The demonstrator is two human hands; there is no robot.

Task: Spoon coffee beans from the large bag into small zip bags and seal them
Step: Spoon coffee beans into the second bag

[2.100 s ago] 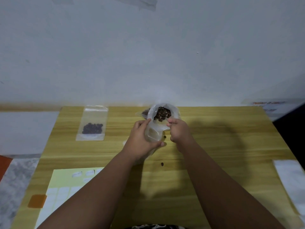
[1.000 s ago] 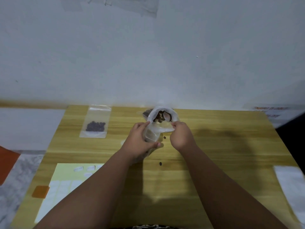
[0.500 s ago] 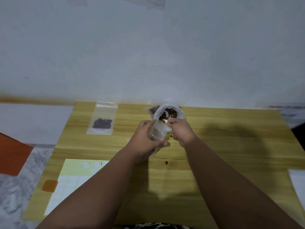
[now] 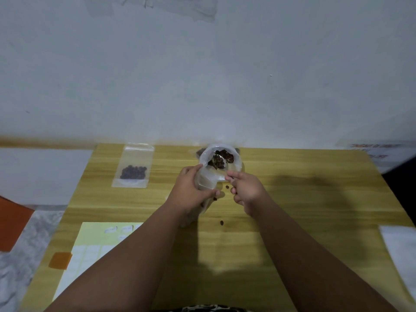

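The large clear bag [image 4: 234, 152] of coffee beans stands open at the back middle of the wooden table [image 4: 315, 199]. My left hand [image 4: 191, 192] grips a small clear zip bag [image 4: 208, 180], held right in front of the large bag. My right hand [image 4: 246, 192] pinches the handle of a pale spoon [image 4: 219, 161]. The spoon's bowl is heaped with beans and sits in the mouth of the large bag. A few loose beans [image 4: 222, 222] lie on the table below my hands.
A small zip bag [image 4: 133, 166] with beans in it lies flat at the back left. A sheet of white labels [image 4: 90, 246] with an orange tab [image 4: 60, 260] lies at the front left. White paper [image 4: 400, 248] lies at the right edge.
Both hands stay at the mouth of the large bag. The spoon now shows a heap of beans, and my right hand has dropped slightly. The view has shifted a little.
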